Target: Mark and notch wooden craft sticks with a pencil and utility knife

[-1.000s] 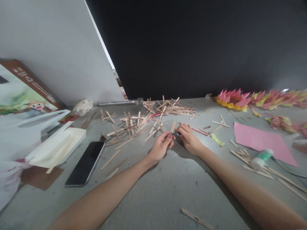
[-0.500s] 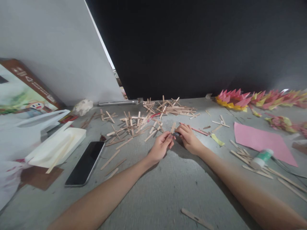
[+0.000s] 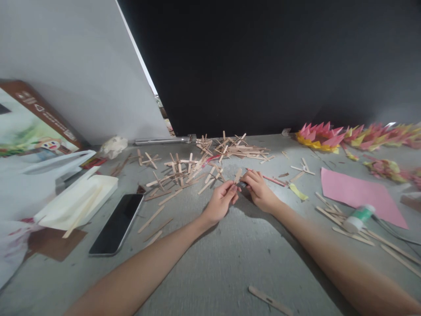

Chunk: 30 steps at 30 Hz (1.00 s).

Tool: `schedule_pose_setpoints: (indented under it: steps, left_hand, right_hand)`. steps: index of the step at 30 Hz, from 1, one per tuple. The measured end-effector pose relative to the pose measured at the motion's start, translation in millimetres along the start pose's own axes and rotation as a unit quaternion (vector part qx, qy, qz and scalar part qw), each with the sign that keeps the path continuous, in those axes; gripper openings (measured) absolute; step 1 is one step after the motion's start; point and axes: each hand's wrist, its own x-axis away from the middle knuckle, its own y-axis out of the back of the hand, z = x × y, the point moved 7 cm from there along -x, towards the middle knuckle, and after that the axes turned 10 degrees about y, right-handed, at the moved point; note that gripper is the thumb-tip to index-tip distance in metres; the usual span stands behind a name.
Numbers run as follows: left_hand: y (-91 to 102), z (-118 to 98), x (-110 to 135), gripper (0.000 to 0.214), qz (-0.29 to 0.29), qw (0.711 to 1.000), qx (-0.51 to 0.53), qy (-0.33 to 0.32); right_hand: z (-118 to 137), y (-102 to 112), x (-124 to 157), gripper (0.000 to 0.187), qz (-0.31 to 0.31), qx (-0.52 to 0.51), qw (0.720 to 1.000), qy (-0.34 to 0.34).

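Note:
My left hand (image 3: 221,201) and my right hand (image 3: 259,189) meet at the middle of the grey table (image 3: 217,259), fingers curled. Between their fingertips they pinch a small dark object (image 3: 242,184), and a wooden craft stick (image 3: 237,175) pokes up just behind it. Which hand carries the stick is unclear. Right behind the hands lies a scattered heap of craft sticks (image 3: 204,162), several glued into crosses.
A black phone (image 3: 117,224) lies left of my forearm, beside a white foam tray (image 3: 77,202) and a printed box (image 3: 31,120). On the right are a pink paper sheet (image 3: 357,193), a glue bottle (image 3: 359,217), loose sticks and pink-yellow folded paper pieces (image 3: 320,136). One stick (image 3: 268,300) lies near the front.

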Motion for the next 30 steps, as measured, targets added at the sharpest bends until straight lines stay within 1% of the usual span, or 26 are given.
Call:
schedule_pose_setpoints:
  steps: [6, 17, 24, 30]
  left_hand:
    - [-1.8, -3.7, 1.2, 0.05, 0.006, 1.0, -0.001, 0.002]
    - [-0.1, -3.6, 0.8, 0.054, 0.005, 1.0, -0.005, -0.01]
    - [-2.7, -2.7, 1.4, 0.053, 0.027, 1.0, 0.003, -0.011]
    - [0.9, -1.7, 1.8, 0.051, 0.001, 1.0, 0.004, -0.019]
  right_hand:
    - [-1.0, -0.3, 0.6, 0.022, -0.002, 0.002, 1.0, 0.001]
    - [0.9, 0.5, 0.4, 0.022, 0.001, 0.009, 1.0, 0.005]
    - [6.3, 0.4, -0.3, 0.025, 0.014, 0.033, 0.999, 0.01]
    - [4.3, 0.4, -2.0, 0.026, 0.014, 0.042, 0.999, 0.006]
